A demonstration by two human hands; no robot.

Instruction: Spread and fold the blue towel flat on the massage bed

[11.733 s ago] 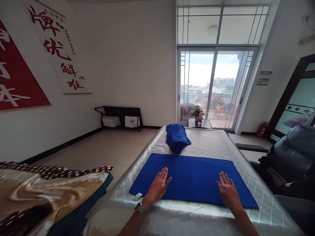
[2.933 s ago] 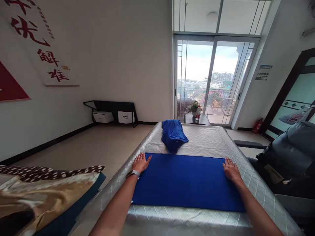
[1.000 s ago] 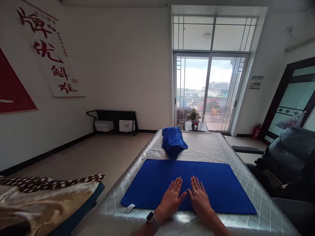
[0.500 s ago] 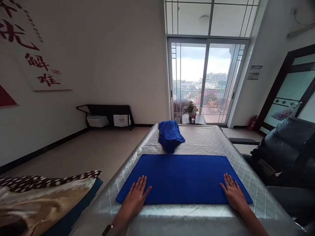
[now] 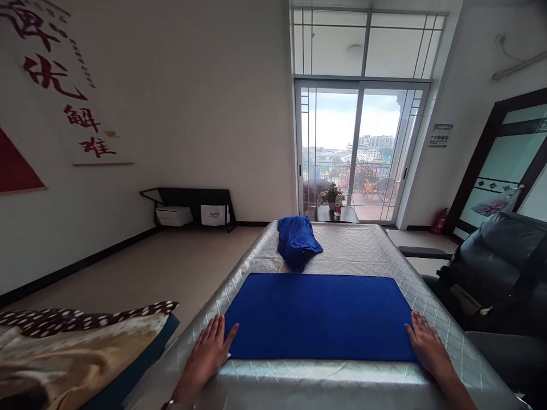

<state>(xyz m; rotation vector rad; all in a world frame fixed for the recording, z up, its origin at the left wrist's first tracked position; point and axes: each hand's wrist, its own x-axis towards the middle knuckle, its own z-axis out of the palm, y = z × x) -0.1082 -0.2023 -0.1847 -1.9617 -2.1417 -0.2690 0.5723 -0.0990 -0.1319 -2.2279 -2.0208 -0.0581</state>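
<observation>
A flat blue mat-like cloth (image 5: 316,319) lies spread across the near part of the table, its long edge parallel to the table's front. My left hand (image 5: 209,346) rests flat over its near left corner, fingers stretched forward and thumb apart. Over the near right corner lies my right hand (image 5: 427,341), palm down with fingers extended. Neither hand grips anything. Just beyond the cloth's far edge, a crumpled blue fabric piece (image 5: 297,242) sits in a loose heap.
The table has a silvery quilted cover (image 5: 350,245). Brown and tan fabric (image 5: 98,353) lies at lower left. A black padded chair (image 5: 508,256) stands on the right. Beyond the table are a small dark table (image 5: 337,215), a bottle (image 5: 338,204) and a plant (image 5: 330,193).
Both hands have slid outward, the left one leftward and the right one rightward, toward the cloth's side edges. The view has tipped slightly upward.
</observation>
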